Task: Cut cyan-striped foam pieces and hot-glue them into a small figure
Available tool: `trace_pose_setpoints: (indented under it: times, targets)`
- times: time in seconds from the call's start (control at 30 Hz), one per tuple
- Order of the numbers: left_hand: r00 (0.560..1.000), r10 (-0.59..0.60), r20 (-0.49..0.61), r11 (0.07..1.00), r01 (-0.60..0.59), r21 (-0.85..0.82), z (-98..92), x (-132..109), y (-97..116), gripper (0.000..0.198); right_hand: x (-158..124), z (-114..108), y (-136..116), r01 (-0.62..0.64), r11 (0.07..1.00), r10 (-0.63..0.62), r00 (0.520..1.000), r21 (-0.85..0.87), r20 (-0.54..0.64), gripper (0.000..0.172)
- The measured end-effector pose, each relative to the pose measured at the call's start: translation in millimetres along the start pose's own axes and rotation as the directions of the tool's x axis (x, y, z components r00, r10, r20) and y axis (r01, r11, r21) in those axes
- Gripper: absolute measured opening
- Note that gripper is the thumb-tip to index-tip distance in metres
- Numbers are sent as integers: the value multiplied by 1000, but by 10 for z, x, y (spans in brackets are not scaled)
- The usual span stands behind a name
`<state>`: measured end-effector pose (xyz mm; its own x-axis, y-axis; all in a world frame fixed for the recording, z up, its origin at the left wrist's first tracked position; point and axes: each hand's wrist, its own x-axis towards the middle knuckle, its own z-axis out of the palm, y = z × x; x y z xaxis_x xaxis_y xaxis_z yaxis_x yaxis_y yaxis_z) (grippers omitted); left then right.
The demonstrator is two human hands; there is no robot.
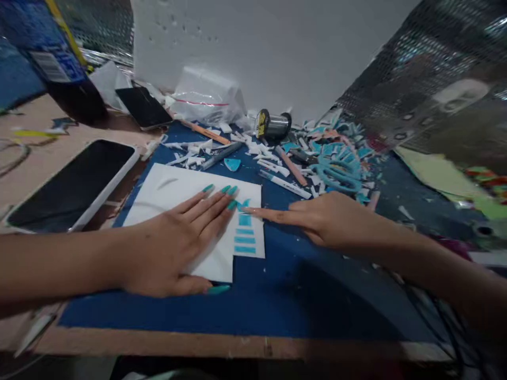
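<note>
the left hand [170, 253] hides much of the white sheet [146, 200], the dark bottle [89, 100] is cut off by the upper left of the view, and the right side is blurred. a blue mat [178, 311] covers the middle of the counter [130, 340] almost to its near edge; a phone [75, 184] lies beyond the mat's left edge. at the back, a clear plastic bag [206, 95] and a spool of wire [275, 125] sit before a pale panel [253, 47]. scraps [344, 148] heap towards the mat's far right corner, around blue-handled scissors [340, 168]. the sheet lies mid-mat, back from the near edge. the left hand rests flat on it, fingers straight and slightly parted, thumb tip past the sheet's near edge. the right hand [332, 221] stretches its index finger to the blue pieces [244, 220] by the sheet's right edge; whether its curled fingers hold anything, i cannot tell.
</note>
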<state>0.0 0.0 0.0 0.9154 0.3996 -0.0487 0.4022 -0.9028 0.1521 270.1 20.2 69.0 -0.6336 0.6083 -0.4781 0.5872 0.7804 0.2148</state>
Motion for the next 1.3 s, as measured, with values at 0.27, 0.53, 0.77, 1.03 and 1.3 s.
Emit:
trace_pose_setpoints:
  times: [0.27, 0.53, 0.77, 1.03, 1.3]
  targets:
    - [999, 0, -41, 1000, 0, -11, -13, 48, 15, 91, -24, 33, 32, 16, 1000, -16, 999, 1, -32, 74]
    - [997, -4, -75, 1000, 4, -10, -1, 40, 20, 92, -23, 23, 42, 41, 999, -43, 996, -26, -74, 79]
    - [998, 3, -64, 1000, -4, -5, -9, 48, 27, 92, 2, -32, 34, 42, 998, -45, 997, -46, -58, 80]
    - [999, 6, -40, 1000, -6, 8, -20, 54, 20, 92, 34, -46, 22, 56, 995, -60, 997, -83, -48, 82]
    - [996, 5, -86, 1000, -3, 18, 5, 33, 20, 92, 48, -15, 12, 75, 997, -77, 994, -36, -77, 79]
